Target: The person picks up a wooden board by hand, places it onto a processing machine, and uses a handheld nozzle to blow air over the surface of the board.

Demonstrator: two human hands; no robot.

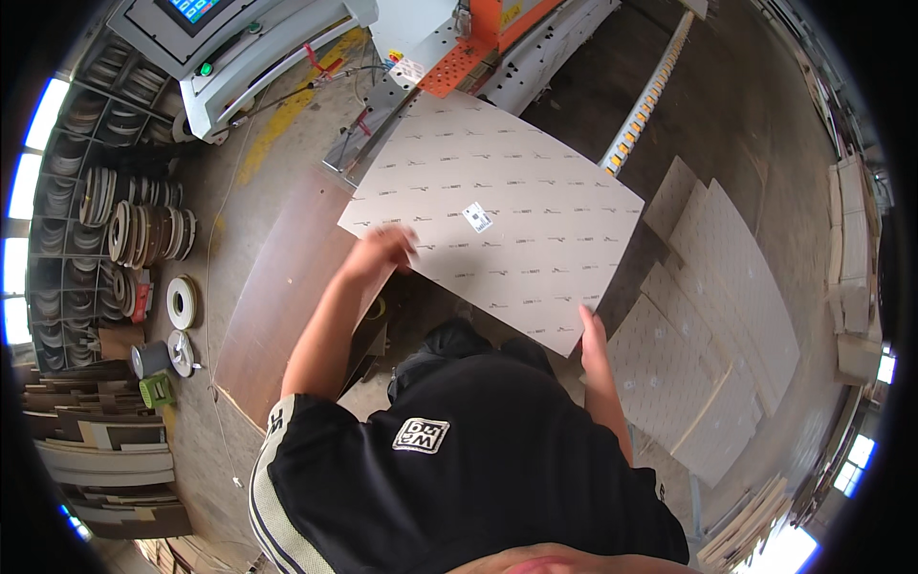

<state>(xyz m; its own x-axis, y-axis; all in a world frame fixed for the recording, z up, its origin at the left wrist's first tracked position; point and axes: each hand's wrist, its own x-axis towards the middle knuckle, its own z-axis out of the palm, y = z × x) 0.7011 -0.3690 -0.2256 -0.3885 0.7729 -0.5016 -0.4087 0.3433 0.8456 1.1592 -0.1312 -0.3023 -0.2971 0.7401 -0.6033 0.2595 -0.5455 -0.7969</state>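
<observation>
A large pale board (535, 220) with printed film and a small white label (477, 217) lies in front of me, its far end by the orange part (461, 72) of a machine. My left hand (385, 251) is at the board's near left edge, fingers bent and smeared by motion; whether it grips the edge cannot be made out. Around the board's near right corner, my right hand (594, 342) has its thumb up along the edge, with the other fingers mostly hidden. Both forearms reach forward from my black shirt.
Left of the board stands a brown panel (287, 287). Similar pale boards (736, 277) are stacked to my right. A white rail with yellow pieces (650, 91) runs off at far right. Shelves of edging rolls (143, 234) line the left, near a grey control console (206, 57).
</observation>
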